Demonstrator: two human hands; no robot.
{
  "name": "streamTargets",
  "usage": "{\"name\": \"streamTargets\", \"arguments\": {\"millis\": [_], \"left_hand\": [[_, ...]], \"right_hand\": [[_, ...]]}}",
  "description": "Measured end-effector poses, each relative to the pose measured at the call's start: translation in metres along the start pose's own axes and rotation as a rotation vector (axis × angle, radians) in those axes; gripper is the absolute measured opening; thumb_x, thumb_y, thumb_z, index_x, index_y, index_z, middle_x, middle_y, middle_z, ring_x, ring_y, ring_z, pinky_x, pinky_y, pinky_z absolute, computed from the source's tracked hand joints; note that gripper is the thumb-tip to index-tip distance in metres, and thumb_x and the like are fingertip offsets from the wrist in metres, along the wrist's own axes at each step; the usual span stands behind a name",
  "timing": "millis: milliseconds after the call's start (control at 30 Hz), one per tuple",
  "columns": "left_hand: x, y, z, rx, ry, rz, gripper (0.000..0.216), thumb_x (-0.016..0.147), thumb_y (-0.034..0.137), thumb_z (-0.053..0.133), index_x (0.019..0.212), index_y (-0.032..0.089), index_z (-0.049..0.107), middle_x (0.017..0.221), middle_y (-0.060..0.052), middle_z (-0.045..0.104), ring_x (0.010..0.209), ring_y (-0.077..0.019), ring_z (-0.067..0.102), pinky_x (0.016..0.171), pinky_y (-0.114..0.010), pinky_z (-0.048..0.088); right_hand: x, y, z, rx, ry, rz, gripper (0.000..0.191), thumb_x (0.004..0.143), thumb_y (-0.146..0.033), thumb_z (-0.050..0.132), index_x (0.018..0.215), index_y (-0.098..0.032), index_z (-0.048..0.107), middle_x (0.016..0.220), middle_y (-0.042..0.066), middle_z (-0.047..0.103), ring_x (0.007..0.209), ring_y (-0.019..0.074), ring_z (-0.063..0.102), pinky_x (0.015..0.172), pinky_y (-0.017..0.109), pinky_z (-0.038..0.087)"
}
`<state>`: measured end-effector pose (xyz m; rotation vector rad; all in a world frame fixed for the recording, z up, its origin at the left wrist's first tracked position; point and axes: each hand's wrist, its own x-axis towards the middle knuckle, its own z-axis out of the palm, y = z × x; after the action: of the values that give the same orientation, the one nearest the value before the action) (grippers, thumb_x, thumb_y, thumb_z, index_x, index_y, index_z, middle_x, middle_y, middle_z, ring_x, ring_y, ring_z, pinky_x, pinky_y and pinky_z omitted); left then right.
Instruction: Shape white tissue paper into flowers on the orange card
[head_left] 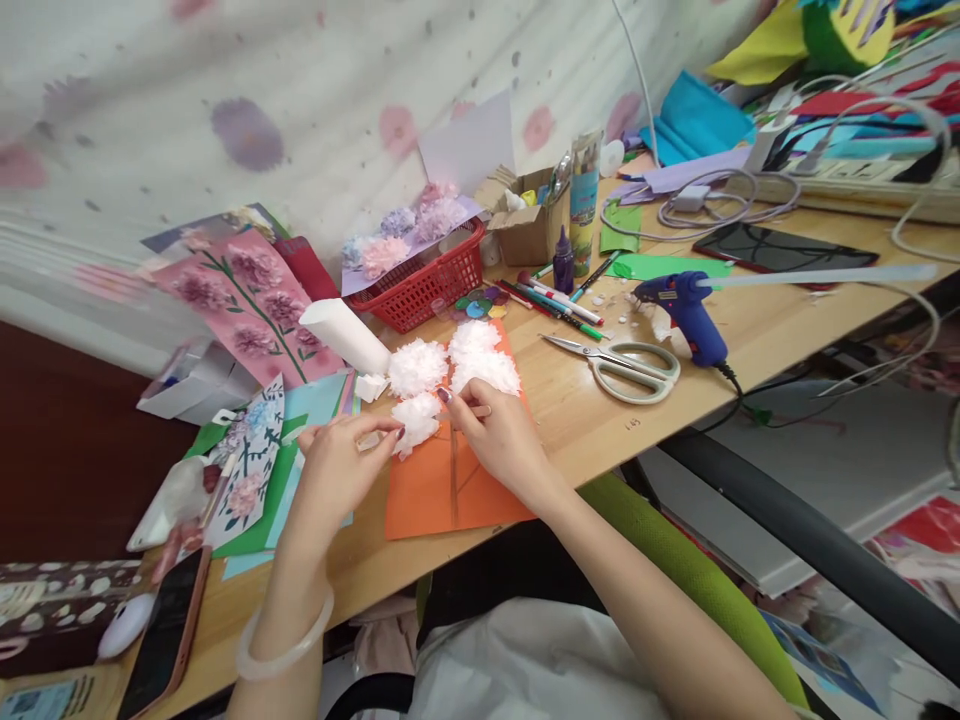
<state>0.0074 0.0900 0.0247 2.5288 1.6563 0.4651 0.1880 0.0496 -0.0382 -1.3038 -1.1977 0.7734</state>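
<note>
The left hand [341,465] pinches the white flower [417,422] at its edge; the right hand [504,436] bends its fingertips close beside it, hold unclear.

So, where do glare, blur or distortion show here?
All in the head view: the white ruffled pieces look washed out, fine detail faint; the dark-screened device carries reflections; the patterned backdrop smears toward the left edge; the tabletop slants, perhaps from tilt or wide-angle distortion.
</note>
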Motion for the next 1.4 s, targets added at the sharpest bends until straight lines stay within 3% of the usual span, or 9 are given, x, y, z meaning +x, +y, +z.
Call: {"name": "streamTargets", "arguments": {"millis": [233, 533, 633, 733, 800, 933, 1133, 1267, 1400], "left_hand": [[-0.057, -0.018, 0.021, -0.103, -0.088, 0.048, 0.017, 0.084, 0.026, 0.061, 0.083, 0.031, 0.077, 0.107, -0.004, 0.079, 0.112, -0.0331, 0.067, 0.109, -0.056, 0.03], [-0.066, -0.025, 0.021, -0.245, 0.07, 0.027, 0.016, 0.083, 0.026, 0.061, 0.082, 0.029, 0.077, 0.099, -0.004, 0.08, 0.105, -0.0308, 0.07, 0.106, -0.056, 0.038], [-0.066, -0.016, 0.016, -0.428, 0.196, -0.063, 0.017, 0.085, 0.03, 0.06, 0.088, 0.027, 0.076, 0.096, -0.005, 0.08, 0.096, -0.0274, 0.072, 0.093, -0.045, 0.051], [-0.066, -0.001, 0.011, -0.647, 0.216, -0.118, 0.019, 0.087, 0.037, 0.063, 0.096, 0.026, 0.076, 0.102, -0.004, 0.079, 0.101, -0.0243, 0.072, 0.088, -0.035, 0.056], [-0.064, 0.011, 0.01, -0.751, 0.179, -0.083, 0.021, 0.086, 0.037, 0.066, 0.102, 0.026, 0.075, 0.11, -0.004, 0.077, 0.108, -0.0234, 0.07, 0.093, -0.033, 0.055], [-0.059, 0.03, 0.015, -0.884, 0.036, -0.012, 0.023, 0.086, 0.037, 0.068, 0.106, 0.027, 0.075, 0.118, -0.005, 0.074, 0.115, -0.0234, 0.066, 0.098, -0.034, 0.054], [-0.057, 0.034, 0.025, -1.006, -0.048, -0.089, 0.01, 0.083, 0.034, 0.072, 0.084, 0.027, 0.08, 0.096, -0.004, 0.078, 0.098, -0.0223, 0.071, 0.087, -0.032, 0.058], [-0.059, 0.028, 0.028, -1.11, -0.048, -0.16, 0.013, 0.082, 0.033, 0.073, 0.074, 0.026, 0.08, 0.085, -0.003, 0.079, 0.086, -0.0214, 0.073, 0.082, -0.032, 0.058], [-0.062, 0.016, 0.032, -1.217, 0.101, -0.362, 0.014, 0.073, 0.037, 0.082, 0.075, 0.023, 0.081, 0.073, -0.003, 0.079, 0.073, -0.0197, 0.073, 0.075, -0.03, 0.059]], "right_hand": [[0.021, -0.011, 0.01, -0.257, 0.037, -0.116, 0.047, 0.1, -0.046, 0.043, 0.059, -0.024, 0.035, 0.049, -0.003, 0.045, 0.049, 0.0142, 0.041, 0.052, 0.029, 0.025], [-0.001, -0.015, -0.021, -0.011, 0.103, -0.036, 0.046, 0.096, -0.056, 0.048, 0.067, -0.021, 0.054, 0.058, -0.001, 0.057, 0.058, 0.0161, 0.058, 0.056, 0.027, 0.042], [-0.018, -0.015, -0.03, 0.017, 0.026, -0.08, 0.04, 0.095, -0.052, 0.055, 0.069, -0.021, 0.059, 0.061, 0.0, 0.058, 0.061, 0.0158, 0.058, 0.06, 0.028, 0.046], [-0.034, -0.014, -0.03, 0.056, -0.113, -0.136, 0.022, 0.095, -0.041, 0.058, 0.095, -0.022, 0.069, 0.069, 0.001, 0.063, 0.065, 0.0163, 0.061, 0.062, 0.029, 0.049], [-0.042, -0.014, -0.027, 0.065, -0.206, -0.175, 0.019, 0.095, -0.033, 0.06, 0.109, -0.024, 0.068, 0.071, 0.0, 0.064, 0.066, 0.0157, 0.062, 0.064, 0.028, 0.051], [-0.05, -0.016, -0.02, 0.075, -0.35, -0.175, 0.026, 0.094, -0.025, 0.059, 0.118, -0.029, 0.068, 0.077, 0.001, 0.069, 0.07, 0.0163, 0.064, 0.065, 0.029, 0.055], [-0.051, -0.016, -0.015, 0.112, -0.392, -0.111, 0.032, 0.092, -0.021, 0.061, 0.121, -0.031, 0.067, 0.119, 0.006, 0.072, 0.089, 0.0179, 0.069, 0.073, 0.03, 0.059], [-0.051, -0.012, -0.015, 0.086, -0.378, -0.075, 0.035, 0.092, -0.026, 0.063, 0.126, -0.03, 0.065, 0.094, 0.004, 0.074, 0.079, 0.0167, 0.068, 0.068, 0.028, 0.058], [-0.05, -0.011, -0.016, 0.099, -0.363, -0.071, 0.036, 0.09, -0.029, 0.067, 0.126, -0.028, 0.066, 0.072, -0.001, 0.067, 0.067, 0.0153, 0.063, 0.061, 0.026, 0.054]]}}
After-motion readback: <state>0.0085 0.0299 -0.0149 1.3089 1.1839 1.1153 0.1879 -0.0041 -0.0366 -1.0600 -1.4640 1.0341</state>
